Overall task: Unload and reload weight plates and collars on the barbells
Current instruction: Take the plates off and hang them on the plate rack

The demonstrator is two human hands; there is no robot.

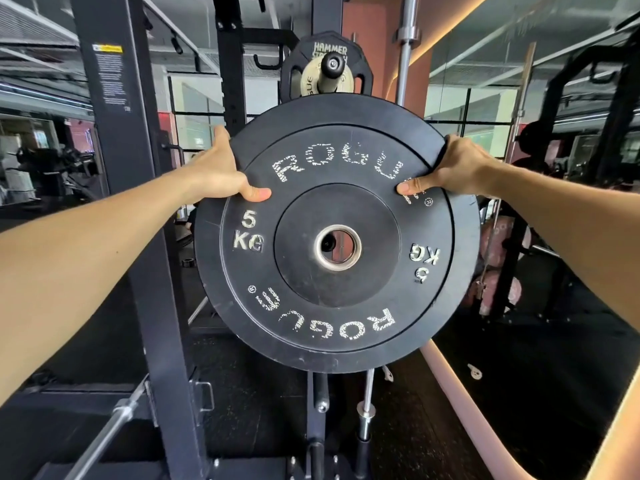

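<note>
Plate (pixel 337 233), black rubber, marked ROGUE and 5 KG, held upright at centre of frame, flat face toward the camera. Left hand (pixel 221 171) grasping the upper-left rim: thumb pressed on the face, fingers wrapped behind the edge. Right hand (pixel 453 168) grasping the upper-right rim likewise, thumb on the face near the lettering. Centre hole ringed in metal, not on any bar. Storage peg (pixel 330 69) directly above the plate, carrying smaller plates (pixel 311 64). Black rack post (pixel 114 133) at upper left. Steel bar (pixel 408 46) standing upright at upper right. Second bar (pixel 114 420) slanting across lower left.
</note>
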